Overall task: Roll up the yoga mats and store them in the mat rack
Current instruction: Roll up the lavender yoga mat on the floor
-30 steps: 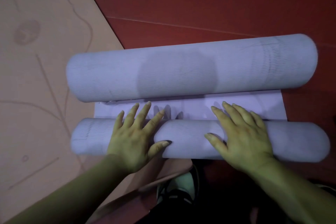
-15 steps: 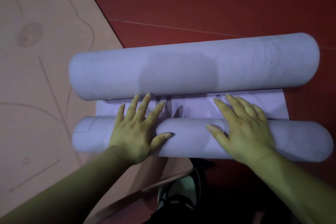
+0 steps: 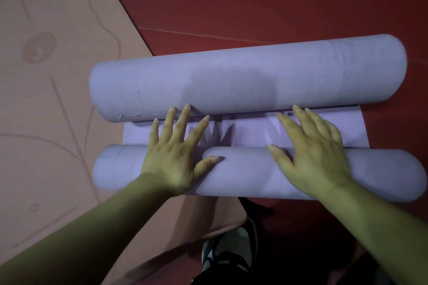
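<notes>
Roll (image 3: 231, 81) ahead — pink mat (image 3: 46, 111), shoe (image 3: 229, 252) alongside

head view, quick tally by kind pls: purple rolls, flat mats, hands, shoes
purple rolls: 2 (far roll, near roll)
pink flat mat: 1
hands: 2 (left hand, right hand)
shoe: 1
total: 6

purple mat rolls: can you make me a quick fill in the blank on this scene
1. The far roll is ____ than the near roll.
2. The left hand and right hand both press on the ____ roll.
3. Between the two rolls lies a ____ strip of the same mat.
4. The floor beyond the rolls is ____.

Missing words: thicker; near; flat; red
</notes>
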Available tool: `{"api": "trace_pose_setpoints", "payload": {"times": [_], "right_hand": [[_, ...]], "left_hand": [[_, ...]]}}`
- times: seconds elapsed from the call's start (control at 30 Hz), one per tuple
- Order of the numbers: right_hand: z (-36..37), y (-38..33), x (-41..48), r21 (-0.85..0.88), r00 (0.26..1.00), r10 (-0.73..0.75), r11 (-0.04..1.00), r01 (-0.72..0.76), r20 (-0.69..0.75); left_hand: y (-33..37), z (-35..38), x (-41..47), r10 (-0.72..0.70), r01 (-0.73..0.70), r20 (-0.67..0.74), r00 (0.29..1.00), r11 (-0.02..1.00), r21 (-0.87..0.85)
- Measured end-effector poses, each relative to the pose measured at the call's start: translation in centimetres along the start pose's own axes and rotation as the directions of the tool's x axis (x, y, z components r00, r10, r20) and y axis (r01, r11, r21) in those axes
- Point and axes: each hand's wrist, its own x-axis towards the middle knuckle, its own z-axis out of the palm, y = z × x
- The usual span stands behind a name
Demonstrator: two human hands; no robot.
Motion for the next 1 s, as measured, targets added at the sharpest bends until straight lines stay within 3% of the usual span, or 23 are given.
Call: {"api": "trace_pose_setpoints", "payload": {"times": [1.0], "right_hand": [[-0.3, -1.9, 2.4, 0.076, 0.999, 0.047, 0.996, -0.045, -0.026]], "left_hand": [[-1.9, -1.1, 6.0, -0.054, 0.055, -0.045, 0.997, 0.998, 0.016]]}}
